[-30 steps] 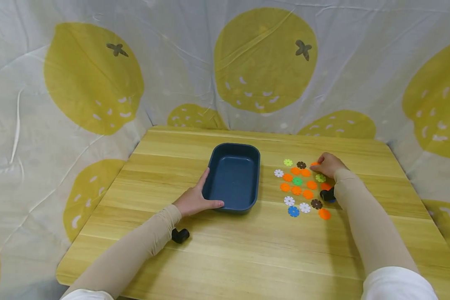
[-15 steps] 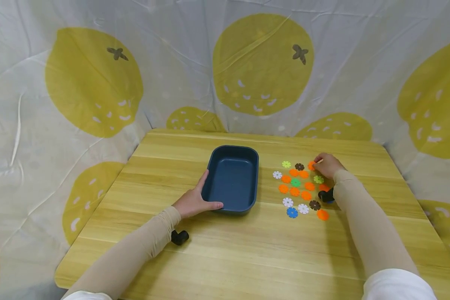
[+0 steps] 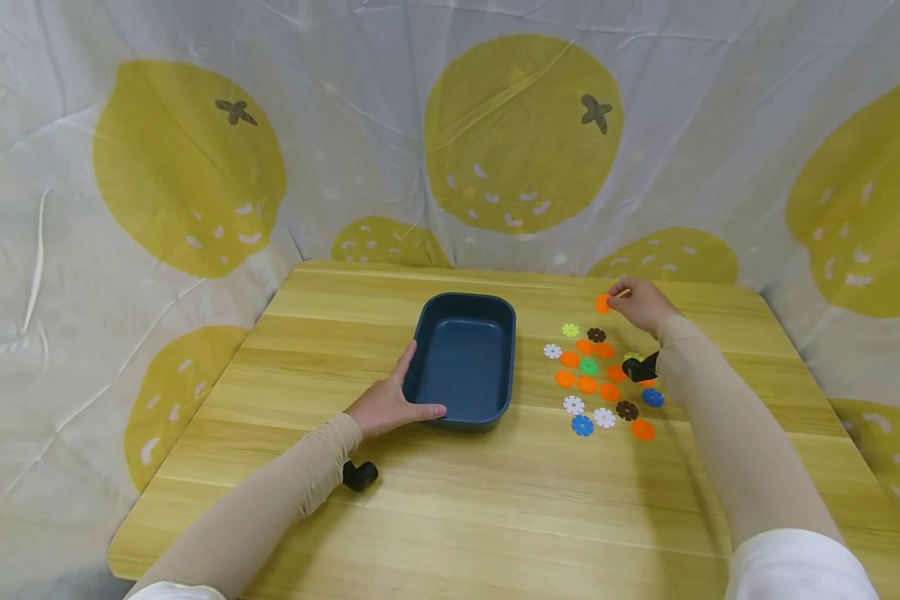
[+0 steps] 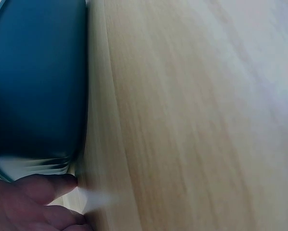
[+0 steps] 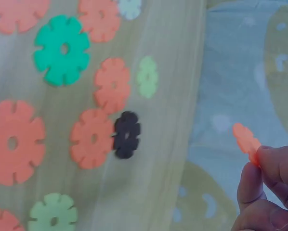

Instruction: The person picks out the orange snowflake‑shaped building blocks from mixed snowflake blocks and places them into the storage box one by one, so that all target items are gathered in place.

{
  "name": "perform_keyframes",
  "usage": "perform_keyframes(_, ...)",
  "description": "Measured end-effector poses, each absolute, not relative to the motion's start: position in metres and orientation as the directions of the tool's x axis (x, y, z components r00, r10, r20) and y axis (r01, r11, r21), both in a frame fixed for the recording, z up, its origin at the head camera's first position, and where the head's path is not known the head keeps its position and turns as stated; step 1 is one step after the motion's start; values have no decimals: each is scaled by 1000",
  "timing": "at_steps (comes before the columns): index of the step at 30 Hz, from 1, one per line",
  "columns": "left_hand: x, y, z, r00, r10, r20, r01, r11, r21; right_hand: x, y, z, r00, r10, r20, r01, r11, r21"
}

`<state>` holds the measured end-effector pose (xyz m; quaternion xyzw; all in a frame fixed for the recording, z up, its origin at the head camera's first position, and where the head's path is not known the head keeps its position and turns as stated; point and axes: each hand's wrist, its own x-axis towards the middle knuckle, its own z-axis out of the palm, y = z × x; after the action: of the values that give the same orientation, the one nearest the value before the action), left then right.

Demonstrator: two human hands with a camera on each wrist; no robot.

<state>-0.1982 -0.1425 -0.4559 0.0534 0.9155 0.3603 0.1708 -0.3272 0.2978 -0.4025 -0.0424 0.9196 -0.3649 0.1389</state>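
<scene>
An orange notched plastic disc (image 3: 603, 304) is pinched between thumb and fingers of my right hand (image 3: 645, 307), raised off the table beyond the other discs. In the right wrist view the held disc (image 5: 247, 144) is tilted nearly edge-on. My left hand (image 3: 388, 403) rests against the near left corner of a dark blue rectangular tray (image 3: 461, 358), thumb along the near rim, index finger stretched up the left side. The left wrist view shows the tray's outer wall (image 4: 43, 86) and part of the fingers (image 4: 50, 185). Nothing lies in the tray.
Several loose discs lie flat right of the tray, among them a green disc (image 3: 588, 366), a white disc (image 3: 573, 405), a blue disc (image 3: 582, 425) and a brown disc (image 3: 627, 410). Behind the wooden table (image 3: 450, 508) hangs a lemon-print cloth (image 3: 375, 125).
My right hand has picked up the orange disc from the far right of the group and moved it up and slightly left. The left hand and tray have stayed put.
</scene>
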Motion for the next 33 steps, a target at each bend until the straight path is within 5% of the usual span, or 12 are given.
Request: perform_keyframes(33, -197, -144, -457, -939, 235, -252, -6, 721, 693, -348, 168, -340, -952, -301, -58, -167, 668, -725)
